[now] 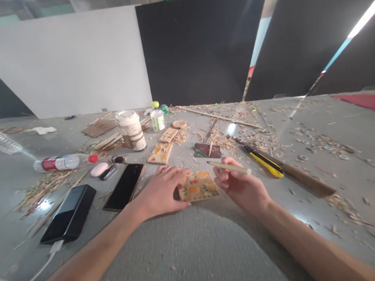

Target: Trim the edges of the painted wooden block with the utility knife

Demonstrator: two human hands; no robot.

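My left hand [164,189] holds the left side of a flat, fruit-patterned square [198,187], its fingers along the far side and its thumb at the near corner. What the square is made of, I cannot tell. Pinched in my right hand [240,183] is a pale pencil [230,167], its dark tip pointing left above the square's far right corner. A similar fruit-patterned piece [160,153] lies farther off. Just beyond the pencil is a dark red and green folded case [203,150] with a small wooden stick across it.
At left are a phone [124,187], a black power bank [68,213] with a white cable, and a lying bottle [64,162]. A paper cup [131,130] and small bottle [157,117] stand behind. A yellow utility knife [264,163] lies right, among wood shavings.
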